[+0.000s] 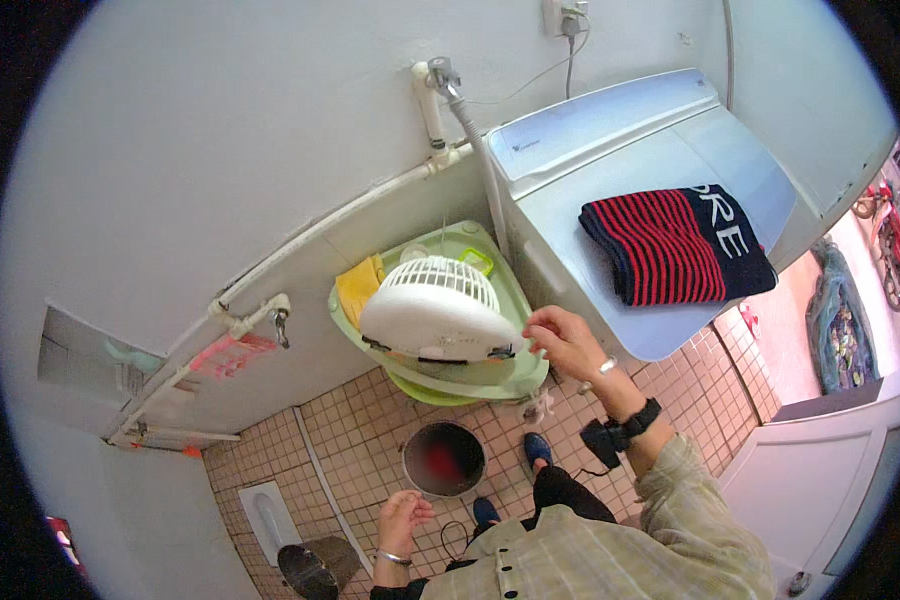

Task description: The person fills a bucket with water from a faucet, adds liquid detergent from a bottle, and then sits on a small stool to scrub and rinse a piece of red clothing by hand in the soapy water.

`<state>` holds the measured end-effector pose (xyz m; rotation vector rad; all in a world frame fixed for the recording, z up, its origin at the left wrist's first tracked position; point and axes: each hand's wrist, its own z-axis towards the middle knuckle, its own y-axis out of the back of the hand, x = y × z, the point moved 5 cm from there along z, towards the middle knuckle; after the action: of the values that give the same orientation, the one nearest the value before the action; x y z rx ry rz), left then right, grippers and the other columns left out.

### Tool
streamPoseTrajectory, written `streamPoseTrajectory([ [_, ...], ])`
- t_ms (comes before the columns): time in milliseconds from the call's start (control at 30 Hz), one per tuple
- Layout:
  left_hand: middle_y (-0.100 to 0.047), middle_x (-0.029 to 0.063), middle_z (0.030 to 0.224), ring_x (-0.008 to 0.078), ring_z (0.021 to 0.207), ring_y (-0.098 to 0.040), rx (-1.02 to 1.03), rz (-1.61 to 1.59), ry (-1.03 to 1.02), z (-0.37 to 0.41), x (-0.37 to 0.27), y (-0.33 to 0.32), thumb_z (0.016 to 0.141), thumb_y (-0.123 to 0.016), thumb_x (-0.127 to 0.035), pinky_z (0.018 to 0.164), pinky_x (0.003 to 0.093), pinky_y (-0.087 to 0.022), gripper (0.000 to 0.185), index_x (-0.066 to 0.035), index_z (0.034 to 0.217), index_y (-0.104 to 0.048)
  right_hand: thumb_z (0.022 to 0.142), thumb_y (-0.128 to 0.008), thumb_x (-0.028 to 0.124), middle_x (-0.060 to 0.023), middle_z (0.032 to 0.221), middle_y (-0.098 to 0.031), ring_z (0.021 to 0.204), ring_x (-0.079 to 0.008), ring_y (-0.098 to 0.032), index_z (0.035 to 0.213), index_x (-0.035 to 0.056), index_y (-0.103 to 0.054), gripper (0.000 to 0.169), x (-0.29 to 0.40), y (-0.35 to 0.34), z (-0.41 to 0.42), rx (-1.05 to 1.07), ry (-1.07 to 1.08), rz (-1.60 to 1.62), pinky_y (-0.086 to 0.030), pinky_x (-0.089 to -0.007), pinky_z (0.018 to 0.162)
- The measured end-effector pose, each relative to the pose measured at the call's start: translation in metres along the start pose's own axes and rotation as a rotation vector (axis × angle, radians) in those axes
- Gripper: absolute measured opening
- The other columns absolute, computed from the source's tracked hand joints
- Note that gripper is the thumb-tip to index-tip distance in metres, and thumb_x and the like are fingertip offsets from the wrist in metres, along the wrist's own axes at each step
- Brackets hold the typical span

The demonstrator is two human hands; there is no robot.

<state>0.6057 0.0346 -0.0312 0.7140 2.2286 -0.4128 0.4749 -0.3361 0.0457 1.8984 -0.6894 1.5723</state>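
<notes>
A white plastic housing point(442, 322) with a slatted, cage-like back rests in a light green corner washbasin point(506, 379). Just off its right edge is my right hand point(566, 341), fingers curled; whether the fingertips touch the housing I cannot tell. My left hand point(405, 517) hovers low at the front, near the rim of a dark round bucket point(444, 459), with fingers loosely bent and nothing visible in them. Something blurred and red shows inside that bucket. A yellow cloth point(360, 285) hangs over the basin's left side, and a small green-rimmed item point(476, 261) lies at its back.
To the right stands a washing machine point(562, 195) with a folded red-and-black striped knit point(667, 244) on its lid. A grey hose point(480, 150) runs down beside it from a wall tap point(442, 75). Another bucket point(319, 566) and a squat toilet point(270, 517) are at lower left.
</notes>
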Motion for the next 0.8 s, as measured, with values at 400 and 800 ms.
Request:
streamPoseTrajectory([
  [400, -0.058, 0.0085, 0.075, 0.0168, 0.065, -0.058, -0.205, -0.092, -0.049, -0.031, -0.014, -0.021, 0.087, -0.047, -0.017, 0.057, 0.0265, -0.049, 0.020, 0.001, 0.093, -0.052, 0.080, -0.048, 0.021, -0.0198, 0.089, -0.060, 0.084, -0.0320, -0.058, 0.094, -0.0004, -0.060, 0.028, 0.011, -0.014, 0.164, 0.131, 0.133, -0.594, -0.045, -0.0354, 0.075],
  [800, -0.059, 0.0074, 0.079, 0.0127, 0.065, -0.057, -0.603, -0.156, -0.154, -0.108, -0.017, 0.108, 0.087, -0.048, -0.021, 0.058, 0.0226, -0.045, 0.021, -0.002, 0.094, -0.054, 0.086, -0.051, 0.020, -0.0076, 0.090, -0.061, 0.072, -0.0097, -0.054, 0.096, 0.0014, -0.056, 0.021, 0.076, -0.009, 0.050, 0.118, 0.062, -0.001, -0.043, -0.0211, 0.064],
])
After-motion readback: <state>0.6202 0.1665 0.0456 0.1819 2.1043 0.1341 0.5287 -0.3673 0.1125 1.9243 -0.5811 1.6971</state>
